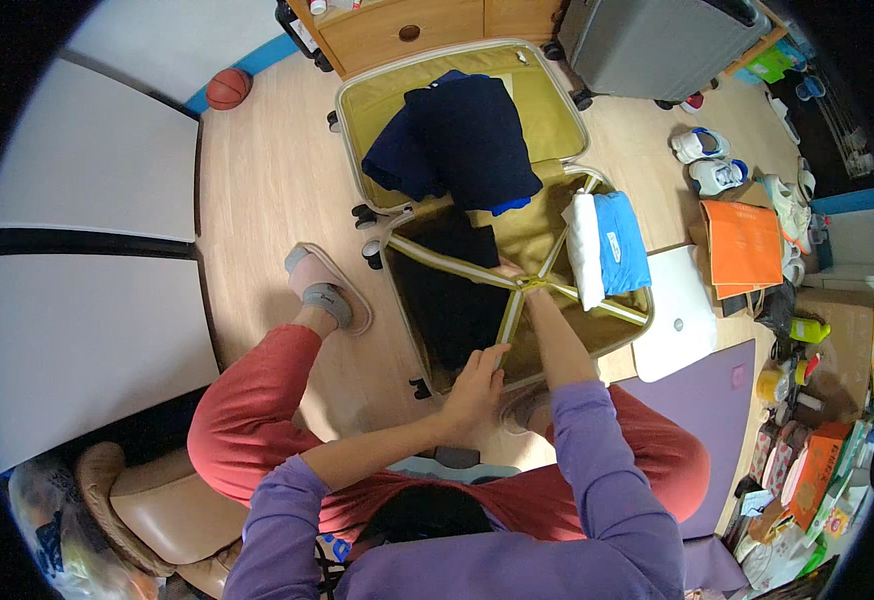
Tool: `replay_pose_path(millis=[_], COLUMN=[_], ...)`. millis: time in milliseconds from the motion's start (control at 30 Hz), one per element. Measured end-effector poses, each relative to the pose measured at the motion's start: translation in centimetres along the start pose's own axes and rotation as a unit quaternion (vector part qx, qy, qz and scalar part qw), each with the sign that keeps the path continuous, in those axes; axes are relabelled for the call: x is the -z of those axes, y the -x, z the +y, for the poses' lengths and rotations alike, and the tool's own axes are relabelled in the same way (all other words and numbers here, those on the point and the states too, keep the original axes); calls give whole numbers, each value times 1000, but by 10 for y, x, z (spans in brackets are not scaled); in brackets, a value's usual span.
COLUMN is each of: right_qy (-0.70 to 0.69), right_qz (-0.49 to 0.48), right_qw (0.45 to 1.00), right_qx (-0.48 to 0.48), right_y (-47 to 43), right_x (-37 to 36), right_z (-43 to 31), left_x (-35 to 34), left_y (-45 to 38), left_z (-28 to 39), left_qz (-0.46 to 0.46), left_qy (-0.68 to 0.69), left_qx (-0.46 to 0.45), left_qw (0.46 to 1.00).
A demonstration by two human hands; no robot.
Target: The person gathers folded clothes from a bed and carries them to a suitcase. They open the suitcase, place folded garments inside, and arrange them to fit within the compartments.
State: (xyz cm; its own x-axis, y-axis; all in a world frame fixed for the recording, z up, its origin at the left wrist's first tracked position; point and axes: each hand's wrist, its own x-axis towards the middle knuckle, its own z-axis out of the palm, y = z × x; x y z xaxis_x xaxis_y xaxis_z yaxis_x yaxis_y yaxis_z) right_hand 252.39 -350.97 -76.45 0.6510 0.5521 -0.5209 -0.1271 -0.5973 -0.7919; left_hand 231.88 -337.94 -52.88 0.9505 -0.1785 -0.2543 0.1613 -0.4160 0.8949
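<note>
An open suitcase with a yellow-green lining lies on the floor before me. Elastic luggage straps cross its near half and meet at a yellow centre piece. My left hand grips the near strap by the suitcase's front edge. My right hand reaches under the crossing straps; its fingers are mostly hidden. Folded black clothing lies beneath the straps on the left. A white folded cloth and a blue folded cloth rest at the right rim. Dark navy clothes are heaped over the far half.
A grey suitcase stands at the far right by a wooden cabinet. White sneakers, an orange paper bag and a white board lie rightward. A basketball sits far left. Below the board spreads a purple mat.
</note>
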Motion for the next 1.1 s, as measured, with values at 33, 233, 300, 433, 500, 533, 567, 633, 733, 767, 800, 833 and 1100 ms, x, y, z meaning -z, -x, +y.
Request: replay_pose_path(millis=[33, 233, 300, 433, 500, 533, 567, 633, 733, 767, 800, 833, 1100], right_qy=[-171, -276, -247, -252, -247, -282, -299, -333, -258, -251, -246, -240, -673], right_qz=[-13, 178, 164, 69, 54, 61, 53, 51, 87, 37, -11, -59, 217], right_qw=[985, 944, 955, 962, 964, 955, 951, 940, 955, 962, 965, 966, 693], right_qx=[-22, 40, 23, -85, -83, -73, -58, -43, -116, -102, -90, -78, -141], right_y=[-19, -32, -33, -9, 1, 4, 3, 9, 10, 8, 7, 9, 35], right_x=[-26, -47, -60, -51, -49, -50, -50, -46, -48, -46, -43, -41, -76], right_z=[-39, 9, -6, -27, -34, -43, -53, -48, -57, -63, -68, -72, -24], left_x=[8, 9, 24, 35, 46, 48, 48, 48, 53, 54, 56, 57, 83], left_y=[5, -15, -24, -37, -47, -49, -52, -60, -65, -64, -65, -66, -104], left_z=[-16, -11, -27, -53, -48, -56, -68, -74, -103, -117, -119, -121, -106], left_qz=[22, 5, -6, 14, -34, 23, 81, 134, 197, 200, 197, 195, 216], left_qy=[-19, -27, 35, 39, 43, -28, -100, -186, -274, -247, -218, -189, 22], left_qx=[12, 24, 141, 116, 170, 99, 29, -19, 12, 34, 54, 75, 277], left_qw=[1000, 999, 989, 992, 984, 994, 991, 973, 941, 948, 954, 959, 936])
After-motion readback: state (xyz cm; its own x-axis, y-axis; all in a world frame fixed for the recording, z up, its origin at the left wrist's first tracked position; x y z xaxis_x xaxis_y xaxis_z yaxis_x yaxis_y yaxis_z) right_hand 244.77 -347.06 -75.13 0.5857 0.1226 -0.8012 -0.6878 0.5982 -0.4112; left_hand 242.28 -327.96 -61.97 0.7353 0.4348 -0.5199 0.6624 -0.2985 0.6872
